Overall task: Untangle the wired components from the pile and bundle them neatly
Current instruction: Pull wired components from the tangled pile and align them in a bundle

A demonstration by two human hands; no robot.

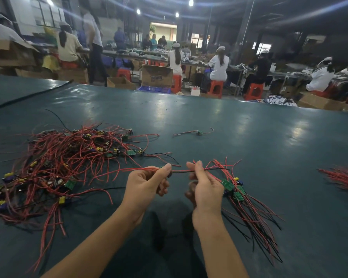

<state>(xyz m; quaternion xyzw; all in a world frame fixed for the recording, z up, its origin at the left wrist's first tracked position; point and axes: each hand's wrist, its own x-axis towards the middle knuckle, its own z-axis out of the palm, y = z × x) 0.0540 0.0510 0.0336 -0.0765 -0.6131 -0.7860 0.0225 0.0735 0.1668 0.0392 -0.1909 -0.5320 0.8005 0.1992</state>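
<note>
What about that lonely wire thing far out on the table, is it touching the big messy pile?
Apart. The head view shows bare green table between the lone wired component and the pile's nearest red wire.

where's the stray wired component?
The stray component lies alone on the table in the head view, right of the tangled pile, beyond the right hand.

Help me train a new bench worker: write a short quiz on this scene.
1. True or false: the tangled pile of red-wired circuit boards lies to the person's right.
2. What do the left hand and right hand pinch between them? A) thin red-and-black wires B) a cardboard box C) an orange stool
3. How many small wired boards lie alone on the dark green table beyond the hands?
Key: 1 false, it lies left; 2 A; 3 one.
</note>
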